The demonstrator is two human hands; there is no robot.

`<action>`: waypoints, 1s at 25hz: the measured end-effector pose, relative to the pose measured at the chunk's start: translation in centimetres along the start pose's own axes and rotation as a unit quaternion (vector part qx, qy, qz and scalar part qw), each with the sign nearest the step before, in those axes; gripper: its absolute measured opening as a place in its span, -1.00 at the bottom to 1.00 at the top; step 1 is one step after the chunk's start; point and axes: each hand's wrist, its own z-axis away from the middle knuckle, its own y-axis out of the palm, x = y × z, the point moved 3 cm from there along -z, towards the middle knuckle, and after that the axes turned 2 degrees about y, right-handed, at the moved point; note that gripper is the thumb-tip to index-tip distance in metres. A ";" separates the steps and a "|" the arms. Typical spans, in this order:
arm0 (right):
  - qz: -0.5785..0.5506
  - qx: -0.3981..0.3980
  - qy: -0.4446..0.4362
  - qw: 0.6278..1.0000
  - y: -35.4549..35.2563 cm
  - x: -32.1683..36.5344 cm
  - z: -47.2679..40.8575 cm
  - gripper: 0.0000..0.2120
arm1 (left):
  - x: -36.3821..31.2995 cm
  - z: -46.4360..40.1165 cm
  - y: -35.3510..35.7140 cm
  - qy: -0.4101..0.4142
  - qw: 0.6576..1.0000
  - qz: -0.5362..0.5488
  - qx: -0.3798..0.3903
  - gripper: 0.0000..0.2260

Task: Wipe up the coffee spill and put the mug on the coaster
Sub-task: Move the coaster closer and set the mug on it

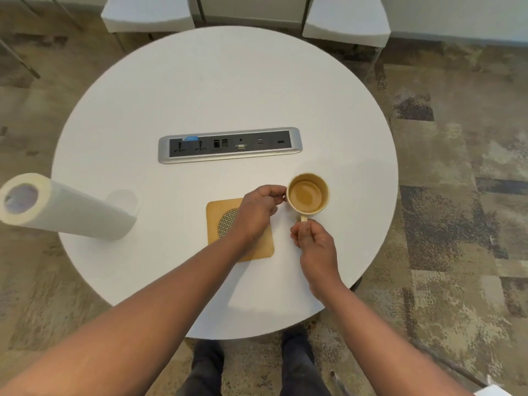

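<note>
A cream mug (pixel 308 193) holding light brown coffee stands on the round white table (pixel 217 90), just right of a tan square coaster (pixel 217 224) with a woven round centre. My right hand (pixel 315 247) pinches the mug's handle, which points toward me. My left hand (pixel 257 208) reaches over the coaster and its fingertips touch the mug's left wall. The coaster's right part is hidden under my left hand. No spill shows on the table top.
A paper towel roll (pixel 65 207) stands at the table's left edge. A silver power and data socket strip (pixel 230 145) is set into the table's middle. Two white chairs (pixel 148 12) stand behind the table. My feet (pixel 297 364) are below the near edge.
</note>
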 end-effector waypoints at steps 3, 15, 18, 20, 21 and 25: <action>0.006 0.049 -0.007 0.999 3.0 -0.1 1.4 -0.75 | 1.5 1.4 -4.1 -0.015 0.999 0.030 -0.035 -0.59; 0.063 0.132 0.033 0.989 9.0 -1.3 4.1 -0.74 | 4.9 5.2 -11.4 -0.041 0.987 0.100 -0.115 -0.56; 0.072 0.137 0.032 0.987 9.0 -1.5 4.2 -0.74 | 5.3 5.4 -11.4 -0.049 0.987 0.100 -0.119 -0.56; 0.070 0.136 0.037 0.988 9.0 -1.7 4.0 -0.75 | 5.3 5.4 -11.4 -0.047 0.986 0.102 -0.123 -0.56; 0.070 0.137 0.037 0.987 9.0 -1.7 4.0 -0.75 | 5.2 5.5 -11.3 -0.045 0.986 0.103 -0.124 -0.56; 0.062 0.143 0.040 0.987 9.0 -1.8 3.9 -0.75 | 5.0 5.6 -11.0 -0.043 0.985 0.103 -0.130 -0.58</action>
